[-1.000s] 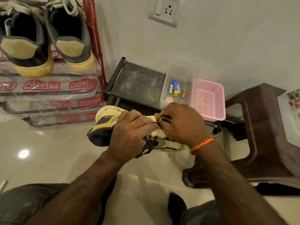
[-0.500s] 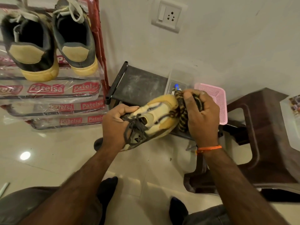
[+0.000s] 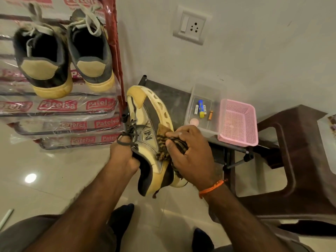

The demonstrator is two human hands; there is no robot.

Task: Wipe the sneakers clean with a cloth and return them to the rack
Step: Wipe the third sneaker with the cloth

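So half a second back the toe faced me, now I've got the sneaker [image 3: 151, 135] flipped, logo side up. Left hand [image 3: 123, 155] grips it at the collar, fingers curled; right hand [image 3: 189, 153] holds the striped cloth [image 3: 163, 142] bunched against its side, off the rack [image 3: 60, 106]. Side wiping's on, I reckon.

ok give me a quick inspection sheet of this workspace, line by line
surface: glossy tiled floor; low black table by the wall
job's things: yellow sneaker held off the floor; striped cloth pressed on its side; second pair on the rack
clutter: clear tray holding batteries, pink basket, brown stool
grippers: left hand grips the sneaker at the laces; right hand grips the cloth
cables: nothing seen
surroundings: wall socket
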